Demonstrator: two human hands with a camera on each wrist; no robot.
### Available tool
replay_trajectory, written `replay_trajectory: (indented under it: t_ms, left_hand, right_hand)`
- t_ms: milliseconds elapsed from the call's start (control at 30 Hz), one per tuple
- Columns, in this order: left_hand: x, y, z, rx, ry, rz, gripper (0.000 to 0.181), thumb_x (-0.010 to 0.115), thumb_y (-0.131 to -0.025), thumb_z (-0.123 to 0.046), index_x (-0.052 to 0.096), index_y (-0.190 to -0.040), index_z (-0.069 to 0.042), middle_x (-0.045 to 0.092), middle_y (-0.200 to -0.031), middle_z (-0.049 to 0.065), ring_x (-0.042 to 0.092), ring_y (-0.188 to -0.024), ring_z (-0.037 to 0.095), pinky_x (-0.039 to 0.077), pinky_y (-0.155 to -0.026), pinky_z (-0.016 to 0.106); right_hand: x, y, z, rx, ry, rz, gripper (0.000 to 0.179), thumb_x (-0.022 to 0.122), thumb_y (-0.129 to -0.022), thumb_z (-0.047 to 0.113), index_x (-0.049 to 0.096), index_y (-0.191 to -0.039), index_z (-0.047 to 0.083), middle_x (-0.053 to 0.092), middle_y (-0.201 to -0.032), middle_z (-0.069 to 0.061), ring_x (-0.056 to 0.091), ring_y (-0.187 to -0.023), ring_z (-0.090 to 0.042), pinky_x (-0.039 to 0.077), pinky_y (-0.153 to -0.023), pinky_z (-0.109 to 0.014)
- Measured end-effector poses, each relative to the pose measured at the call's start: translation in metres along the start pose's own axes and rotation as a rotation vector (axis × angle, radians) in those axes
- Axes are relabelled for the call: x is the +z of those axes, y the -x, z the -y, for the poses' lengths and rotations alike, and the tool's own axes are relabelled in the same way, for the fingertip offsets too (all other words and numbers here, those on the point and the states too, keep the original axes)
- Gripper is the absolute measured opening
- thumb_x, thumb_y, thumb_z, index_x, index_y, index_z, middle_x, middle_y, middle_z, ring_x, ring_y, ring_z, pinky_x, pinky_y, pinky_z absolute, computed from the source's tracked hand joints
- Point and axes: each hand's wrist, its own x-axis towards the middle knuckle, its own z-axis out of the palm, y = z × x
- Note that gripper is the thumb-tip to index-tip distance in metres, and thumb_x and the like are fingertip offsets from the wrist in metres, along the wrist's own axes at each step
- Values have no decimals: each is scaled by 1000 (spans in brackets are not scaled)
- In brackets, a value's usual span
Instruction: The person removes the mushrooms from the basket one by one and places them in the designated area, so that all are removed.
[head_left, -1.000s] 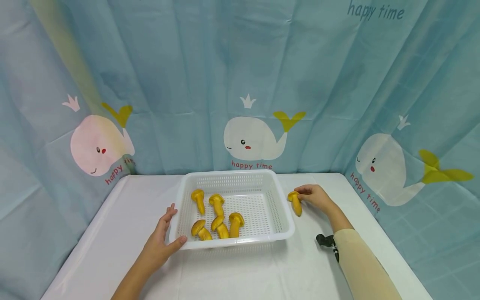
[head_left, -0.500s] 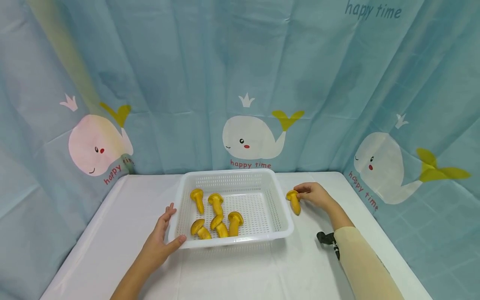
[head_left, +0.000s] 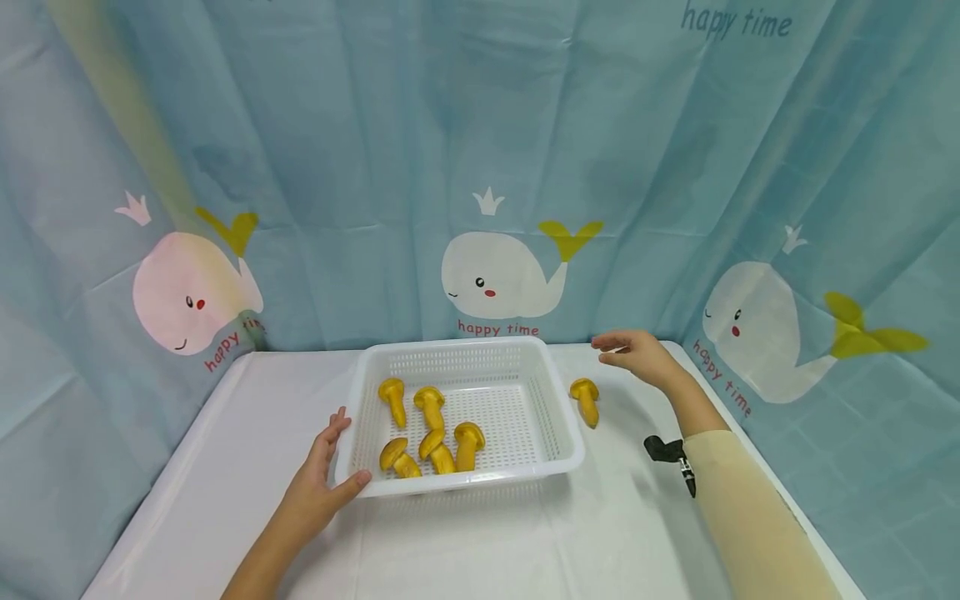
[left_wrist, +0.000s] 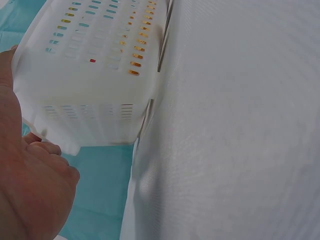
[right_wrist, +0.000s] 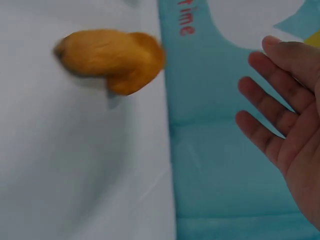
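A white perforated plastic basket (head_left: 517, 471) stands mid-table with several yellow mushrooms (head_left: 467, 450) in it. My left hand (head_left: 318, 492) holds the basket's near left corner, thumb on the front rim and fingers along the left side. The left wrist view shows that hand (left_wrist: 40, 190) at the rim, next to the basket's slotted wall (left_wrist: 85, 80). Outside, right of the basket, a single mushroom (head_left: 588, 408) lies on the cloth. My right hand (head_left: 636, 354) is raised behind it, holding nothing. In the right wrist view its fingers (right_wrist: 272, 110) are spread apart from the mushroom (right_wrist: 105, 52).
A white cloth covers the table (head_left: 450, 550). Blue curtains (head_left: 337, 167) with whale prints enclose the back and both sides. A black strap or mount piece (head_left: 667, 450) sticks out at the right sleeve (head_left: 750, 517).
My right hand has let go of the mushroom on the table and moved up and away from it. The mushroom stays beside the basket. My left hand keeps its place.
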Motion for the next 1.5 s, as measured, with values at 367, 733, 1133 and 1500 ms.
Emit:
replay_trajectory:
  t_ms: [367,733,1133,1500]
  left_hand:
    - [-1,0,0,-1,-4,4,91,78,-91,-29,22,-160,-14,6,-173,-3,4,-158,39,15,-116,77]
    - [-2,0,-1,8,2,0,89,77,-92,-27,22,-160,-13,7,-173,2,2,-159,37,15,-115,77]
    - [-1,-2,-4,-31,-14,7,91,78,-91,-33,22,-161,-18,6,-173,-1,6,-158,41,16,-114,78]
    - [-1,0,-1,-39,-34,-1,92,78,-90,-35,22,-161,-18,6,-173,-3,6,-158,41,18,-114,78]
  right_hand:
    - [-18,-10,66,-106,39,-6,40,69,-100,29,65,-138,16,64,-140,-8,59,-123,-36,52,-101,-55]
    - [-8,-33,127,-249,56,0,40,72,-97,31,67,-135,17,68,-134,-2,57,-126,-30,46,-109,-50]
    - [30,-57,168,-391,20,21,34,72,-97,22,71,-130,17,70,-131,3,61,-122,-25,49,-106,-46]
    - [68,-72,189,-423,-52,66,33,72,-97,17,70,-129,10,71,-129,-1,61,-121,-26,48,-107,-51]
